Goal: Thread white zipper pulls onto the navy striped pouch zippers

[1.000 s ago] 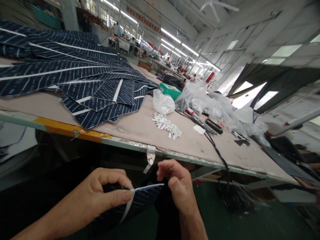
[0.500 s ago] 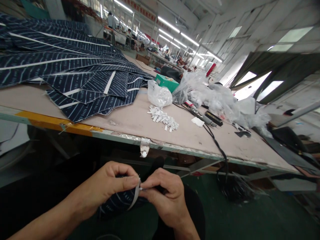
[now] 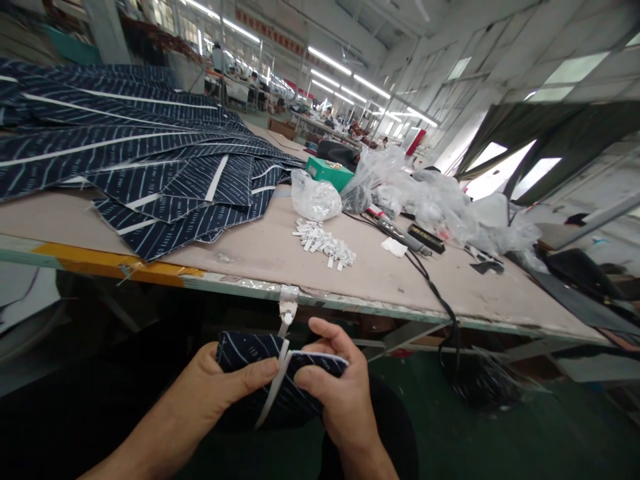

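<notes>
In front of the table's edge, a dark navy fabric piece [image 3: 245,350] with pale printed stripes is held between my two hands. A narrow white strip [image 3: 275,387] runs down it. My left hand [image 3: 220,387] is closed on the fabric's left part, thumb pressed on top beside the strip. My right hand [image 3: 337,393] is closed on the right part, its thumb on the near face and its index finger raised behind. The fabric's lower end hangs into shadow, and the fingers behind it are hidden.
A pile of small white pieces [image 3: 325,245] lies on the table [image 3: 240,257]. Behind it are a clear plastic bag [image 3: 316,197] and a green box [image 3: 327,173]. Striped navy panels [image 3: 190,173] spread across the left. A grey corded tool [image 3: 400,233] lies right; its cable hangs over the edge.
My fingertips were pinched together at the white strip. Now my hands are further apart and the fabric is spread up between them, with my right hand gripping its right part.
</notes>
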The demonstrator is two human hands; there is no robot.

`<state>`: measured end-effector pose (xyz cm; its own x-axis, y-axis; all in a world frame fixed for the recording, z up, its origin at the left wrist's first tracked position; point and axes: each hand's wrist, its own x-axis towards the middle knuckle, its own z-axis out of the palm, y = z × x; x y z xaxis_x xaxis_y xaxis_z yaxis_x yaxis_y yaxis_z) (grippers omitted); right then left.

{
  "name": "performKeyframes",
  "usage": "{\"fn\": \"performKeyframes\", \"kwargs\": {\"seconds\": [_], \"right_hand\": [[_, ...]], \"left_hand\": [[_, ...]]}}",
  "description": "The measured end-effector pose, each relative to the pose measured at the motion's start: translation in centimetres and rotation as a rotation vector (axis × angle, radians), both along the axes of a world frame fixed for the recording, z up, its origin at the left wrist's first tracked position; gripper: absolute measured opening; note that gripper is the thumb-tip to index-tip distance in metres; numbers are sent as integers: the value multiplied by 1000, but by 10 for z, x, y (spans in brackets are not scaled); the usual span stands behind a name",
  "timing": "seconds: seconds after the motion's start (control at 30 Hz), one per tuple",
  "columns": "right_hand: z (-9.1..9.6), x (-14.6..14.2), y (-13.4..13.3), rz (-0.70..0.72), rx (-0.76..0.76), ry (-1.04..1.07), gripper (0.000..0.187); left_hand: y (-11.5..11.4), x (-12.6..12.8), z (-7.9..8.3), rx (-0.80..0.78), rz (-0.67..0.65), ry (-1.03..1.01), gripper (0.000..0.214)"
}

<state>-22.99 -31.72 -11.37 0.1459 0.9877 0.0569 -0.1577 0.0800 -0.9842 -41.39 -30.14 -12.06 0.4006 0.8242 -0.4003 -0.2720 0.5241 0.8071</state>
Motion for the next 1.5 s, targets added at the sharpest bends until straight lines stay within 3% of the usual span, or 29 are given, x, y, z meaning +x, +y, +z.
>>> {"fn": "performKeyframes", "kwargs": {"seconds": [0.1,0.17,0.23,0.27,0.33,0.4,0.53,0.67,0.83,0.93,1.17,1.5], "right_hand": [[-3,-4,-1,122,20,-72,17],[-3,-7,-3,141,219,-177,3],[-3,-10,-6,148,385,-140,6],[-4,-11,-7,166,372,-67,7],[-6,-11,-7,180,171,132,5],[-7,-12,-5,150,-48,281,21],[-3,-15,5,123,-217,359,44],[5,-17,14,137,-388,340,42],[10,-19,18,153,-401,326,37],[11,-20,20,154,-403,327,36],[9,-20,23,160,-459,320,32],[16,-24,28,174,-472,374,33]], "left_hand": [[-1,0,3,-61,88,3,40],[-1,0,6,-113,138,13,42],[0,0,9,-182,178,-4,43],[1,1,11,-216,190,-19,45],[3,2,16,-257,212,-33,48],[5,4,18,-239,236,-16,49],[6,8,11,-171,241,-3,49],[6,10,5,-167,229,-19,41],[11,10,18,-97,144,-170,23],[14,10,24,-44,78,-192,27],[16,10,21,-54,83,-210,23],[22,12,19,-35,79,-123,35]]}}
